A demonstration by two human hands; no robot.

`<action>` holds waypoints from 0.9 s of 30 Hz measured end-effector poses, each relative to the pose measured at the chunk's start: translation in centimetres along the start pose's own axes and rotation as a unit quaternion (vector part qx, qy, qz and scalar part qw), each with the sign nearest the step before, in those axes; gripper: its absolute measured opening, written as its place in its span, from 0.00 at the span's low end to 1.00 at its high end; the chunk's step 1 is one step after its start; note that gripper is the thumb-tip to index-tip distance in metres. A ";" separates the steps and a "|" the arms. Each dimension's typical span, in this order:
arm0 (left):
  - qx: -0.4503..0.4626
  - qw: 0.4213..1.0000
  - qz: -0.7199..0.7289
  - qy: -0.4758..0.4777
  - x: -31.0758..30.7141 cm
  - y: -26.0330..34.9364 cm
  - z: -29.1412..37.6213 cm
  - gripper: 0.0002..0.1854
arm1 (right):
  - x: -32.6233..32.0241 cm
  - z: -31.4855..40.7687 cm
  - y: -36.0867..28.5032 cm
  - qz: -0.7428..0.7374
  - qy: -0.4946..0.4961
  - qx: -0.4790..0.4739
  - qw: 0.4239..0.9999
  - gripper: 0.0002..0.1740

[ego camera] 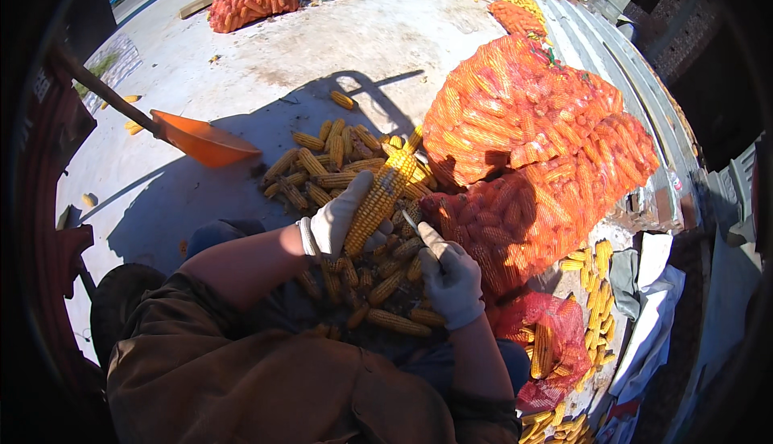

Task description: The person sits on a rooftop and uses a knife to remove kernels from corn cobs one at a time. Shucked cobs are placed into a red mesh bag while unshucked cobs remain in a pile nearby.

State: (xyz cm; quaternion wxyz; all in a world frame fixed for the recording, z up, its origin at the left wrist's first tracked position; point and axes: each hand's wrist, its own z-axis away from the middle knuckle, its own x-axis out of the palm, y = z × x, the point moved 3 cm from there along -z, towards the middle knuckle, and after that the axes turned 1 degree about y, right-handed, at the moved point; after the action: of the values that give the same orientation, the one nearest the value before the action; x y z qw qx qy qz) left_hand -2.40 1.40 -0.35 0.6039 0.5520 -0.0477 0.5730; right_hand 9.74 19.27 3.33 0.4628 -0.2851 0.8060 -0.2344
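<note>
My left hand [338,217], in a pale knit work glove, grips a large yellow corn cob [379,199] held tilted above the pile. My right hand [452,284], also gloved, is closed around a small tool with a thin pale blade or spike [410,220]; its handle is hidden by my fingers. The tip stands just right of the cob, and I cannot tell whether they touch. Beneath both hands spreads a heap of husked corn cobs [314,172], partly in my shadow. An open red mesh bag [564,332] with cobs inside lies right of my right forearm.
Filled red mesh sacks of corn [531,136] stand close on the right. An orange scoop shovel [202,139] rests on the concrete at left. Loose cobs [598,305] and a white sheet [652,305] lie at far right. Another full sack [253,4] lies farther off.
</note>
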 end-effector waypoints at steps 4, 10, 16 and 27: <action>0.000 1.000 0.013 -0.020 -0.5 -0.9 -0.5 0.36 | -0.2 0.1 -0.3 0.014 -0.004 -0.006 1.000 0.07; -0.007 0.998 -0.053 0.021 0.3 -0.7 -0.5 0.37 | -0.2 0.5 0.7 -0.043 -0.024 0.012 0.999 0.16; -0.010 0.985 -0.168 0.043 0.8 -1.0 0.6 0.37 | -1.4 0.5 0.3 -0.418 -0.187 0.395 0.797 0.20; -0.027 0.980 -0.157 0.116 0.9 -2.2 0.3 0.39 | 2.3 2.5 -0.4 0.091 -0.095 0.050 0.990 0.24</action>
State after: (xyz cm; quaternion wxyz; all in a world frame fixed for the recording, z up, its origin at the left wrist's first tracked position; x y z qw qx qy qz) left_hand -0.31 2.33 -1.00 0.7025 0.4659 0.0938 0.5297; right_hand 11.10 17.16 0.99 0.5706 -0.2077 0.7682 -0.2028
